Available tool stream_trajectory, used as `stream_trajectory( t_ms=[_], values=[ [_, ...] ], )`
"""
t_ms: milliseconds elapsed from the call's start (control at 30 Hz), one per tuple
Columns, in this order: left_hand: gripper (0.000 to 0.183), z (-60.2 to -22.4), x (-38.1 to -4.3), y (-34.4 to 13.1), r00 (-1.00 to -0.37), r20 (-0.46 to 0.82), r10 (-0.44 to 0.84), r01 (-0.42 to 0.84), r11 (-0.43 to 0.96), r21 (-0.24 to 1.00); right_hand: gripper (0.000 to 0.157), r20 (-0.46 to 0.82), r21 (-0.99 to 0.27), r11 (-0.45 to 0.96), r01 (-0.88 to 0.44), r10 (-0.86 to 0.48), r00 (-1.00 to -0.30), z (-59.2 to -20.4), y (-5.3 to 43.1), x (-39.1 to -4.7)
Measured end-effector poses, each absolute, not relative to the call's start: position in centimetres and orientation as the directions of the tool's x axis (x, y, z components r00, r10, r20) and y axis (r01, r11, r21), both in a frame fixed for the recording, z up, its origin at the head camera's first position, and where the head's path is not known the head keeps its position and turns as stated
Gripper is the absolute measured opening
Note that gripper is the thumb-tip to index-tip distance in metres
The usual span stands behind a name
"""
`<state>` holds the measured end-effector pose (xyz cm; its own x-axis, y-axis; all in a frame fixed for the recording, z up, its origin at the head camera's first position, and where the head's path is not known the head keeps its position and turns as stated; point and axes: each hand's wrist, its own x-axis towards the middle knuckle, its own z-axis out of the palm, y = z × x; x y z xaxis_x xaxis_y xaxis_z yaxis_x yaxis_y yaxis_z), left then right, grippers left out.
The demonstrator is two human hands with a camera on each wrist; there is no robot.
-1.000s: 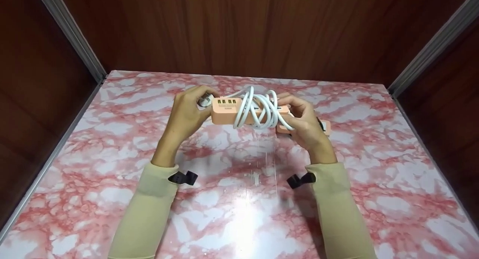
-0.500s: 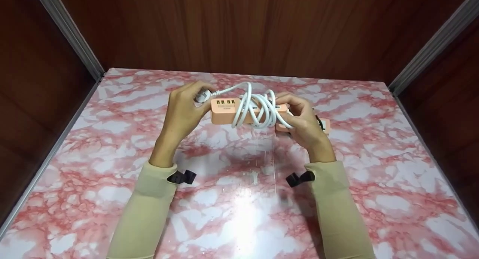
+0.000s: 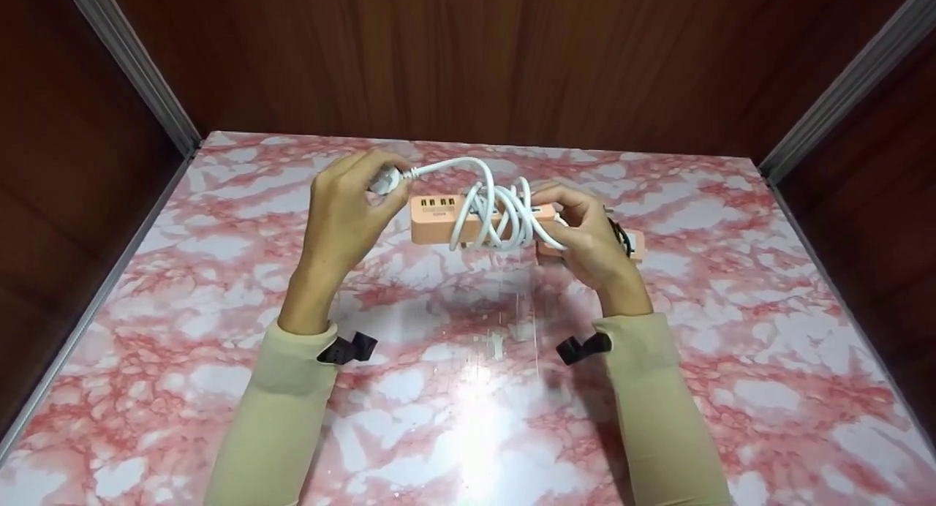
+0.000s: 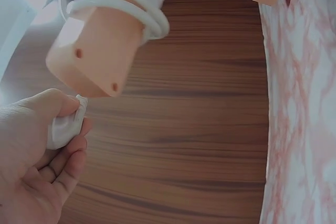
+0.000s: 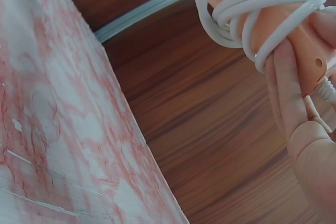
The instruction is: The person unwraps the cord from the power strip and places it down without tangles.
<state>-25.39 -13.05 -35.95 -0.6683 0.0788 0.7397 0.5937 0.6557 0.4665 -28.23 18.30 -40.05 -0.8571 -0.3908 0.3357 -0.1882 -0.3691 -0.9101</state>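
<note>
An orange power strip with a row of USB ports is held above the table, its white cord wound several times round the middle. My right hand grips the strip's right end, fingers and thumb on its sides, as the right wrist view shows. My left hand pinches the white plug at the cord's free end, up and left of the strip. From the plug a length of cord arches over to the coils. In the left wrist view, the plug sits between thumb and fingers, near the strip's underside.
Behind the right hand, a second orange power strip with a black cord lies on the table, partly hidden. The red-and-white marbled table is bordered by dark wood panels at the back and sides.
My left hand has moved left and up with the plug, away from the strip. A longer stretch of cord now runs loose between plug and coils. My right hand has stayed nearly still.
</note>
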Motion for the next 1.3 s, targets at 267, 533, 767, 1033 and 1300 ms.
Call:
stream_trajectory(
  t_ms=[267,533,767,1033,1300],
  values=[
    [0.012,-35.4,-24.8,-13.1,-0.631,0.772,0.074,0.622,0.643,0.447,0.025,0.293,-0.915,-0.375,-0.147,-0.37,-0.882,-40.1,18.5,-28.1],
    [0.012,-34.8,-24.4,-13.2,-0.634,0.771,0.07,0.627,0.63,0.458,0.027,0.345,-0.914,-0.328,-0.24,-0.314,-0.884,-40.2,18.4,-28.3],
    [0.013,-34.5,-23.9,-13.4,-0.636,0.769,0.063,0.641,0.597,0.482,0.029,0.346,-0.91,-0.327,-0.254,-0.26,-0.902,-40.0,18.4,-28.4],
    [0.013,-34.4,-24.0,-13.4,-0.667,0.74,0.081,0.646,0.558,0.521,0.03,0.353,-0.897,-0.351,-0.268,-0.206,-0.913,-39.6,18.8,-28.3],
    [0.015,-34.4,-23.8,-13.7,-0.704,0.704,0.09,0.633,0.528,0.566,0.029,0.361,-0.876,-0.402,-0.266,-0.181,-0.915,-39.3,18.9,-28.5]
  ],
)
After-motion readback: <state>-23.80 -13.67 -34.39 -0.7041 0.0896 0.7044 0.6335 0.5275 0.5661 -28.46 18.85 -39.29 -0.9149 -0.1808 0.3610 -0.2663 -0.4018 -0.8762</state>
